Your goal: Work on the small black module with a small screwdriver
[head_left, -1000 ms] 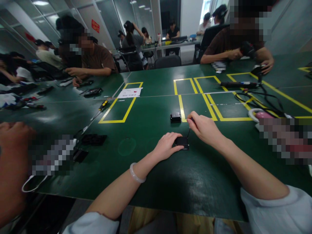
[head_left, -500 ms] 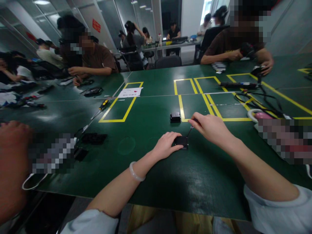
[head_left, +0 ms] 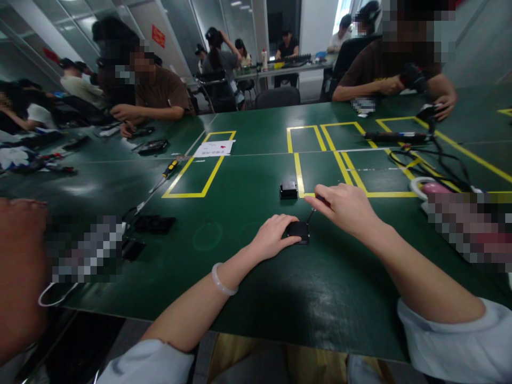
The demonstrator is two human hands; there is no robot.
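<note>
On the green table [head_left: 256,298], my left hand [head_left: 275,237] holds a small black box [head_left: 298,231] between thumb and fingers, pressing it against the tabletop. My right hand [head_left: 340,205] is closed around the handle of a small screwdriver [head_left: 311,216], whose thin shaft slants down to the box's upper right edge. Its tip is too small to make out. Just beyond the box stands a second black block [head_left: 288,190], touched by neither hand.
At the left lie black parts [head_left: 154,224] and a yellow-black screwdriver [head_left: 170,169], near a paper sheet [head_left: 215,148]. Another person's arm [head_left: 22,266] is at the left edge. Cables [head_left: 436,160] and a pink object [head_left: 434,189] lie right. People sit opposite.
The view has shifted slightly. My left hand still holds the black box and my right hand the screwdriver, with hardly any movement of either.
</note>
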